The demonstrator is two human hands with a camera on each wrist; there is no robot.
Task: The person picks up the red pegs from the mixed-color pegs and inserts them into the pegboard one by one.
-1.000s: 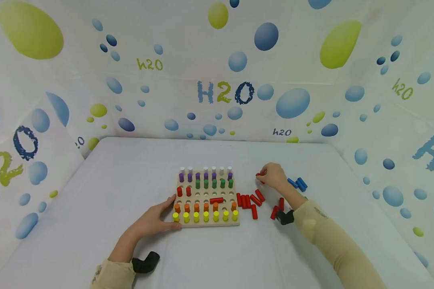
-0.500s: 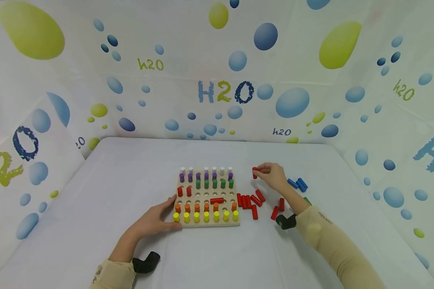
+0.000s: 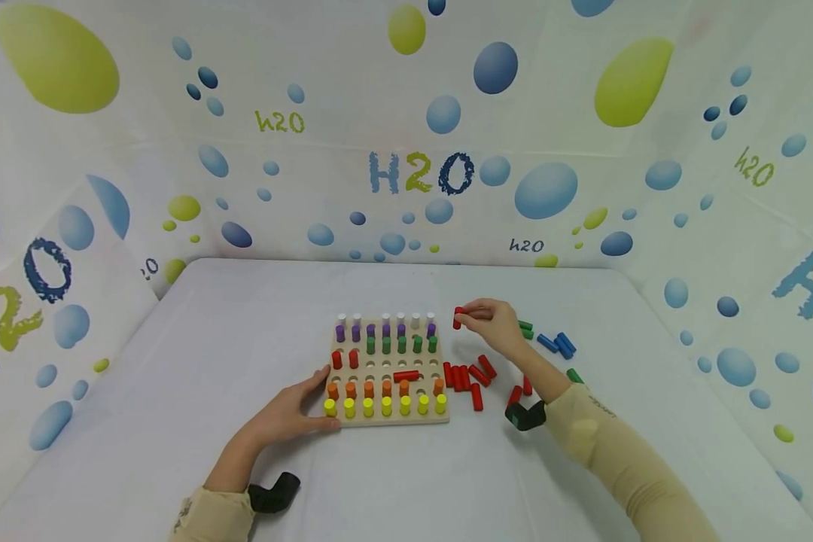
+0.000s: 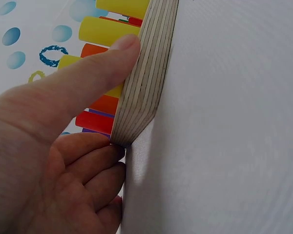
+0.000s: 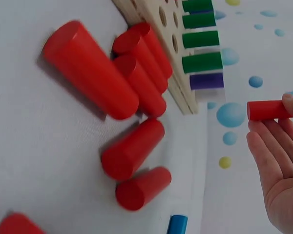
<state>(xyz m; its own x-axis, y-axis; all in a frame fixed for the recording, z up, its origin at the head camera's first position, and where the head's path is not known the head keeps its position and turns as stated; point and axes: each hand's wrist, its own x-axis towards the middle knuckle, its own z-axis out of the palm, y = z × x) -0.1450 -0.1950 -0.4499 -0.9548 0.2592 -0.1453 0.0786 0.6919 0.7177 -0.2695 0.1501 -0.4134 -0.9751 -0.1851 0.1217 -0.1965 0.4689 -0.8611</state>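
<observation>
Beige sleeves (image 3: pixel 640 470) reached in from the near side, each with a black wrist device (image 3: pixel 275 494) at the cuff. The left hand (image 3: pixel 286 412) gripped the near left corner of a wooden pegboard (image 3: pixel 379 372), thumb at the front edge, other fingers along the side; only the left wrist view showed the layered edge and those fingers curled in. Yellow pegs (image 3: pixel 386 406) filled the nearest row, orange pegs (image 3: pixel 386 389) stood next, and a lying peg (image 3: pixel 406 376) rested behind them. Loose red pegs (image 3: pixel 476 397) lay on the surface (image 3: pixel 244 316) to the right; the right wrist view showed three bunched close against the board. Green pegs (image 3: pixel 402 345), purple pegs (image 3: pixel 386 330) and white pegs (image 3: pixel 386 319) stood in farther rows, the white seeming to leave one gap, though small at that distance. Off the far right corner, the right hand (image 3: pixel 493 325) pinched a red peg (image 3: pixel 458 319) upright, raised; the right wrist view showed its remaining fingers fairly straight. On the backdrop (image 3: pixel 339 143), large letters (image 3: pixel 418 172) read "H2O", with smaller "h2O" repeated.
</observation>
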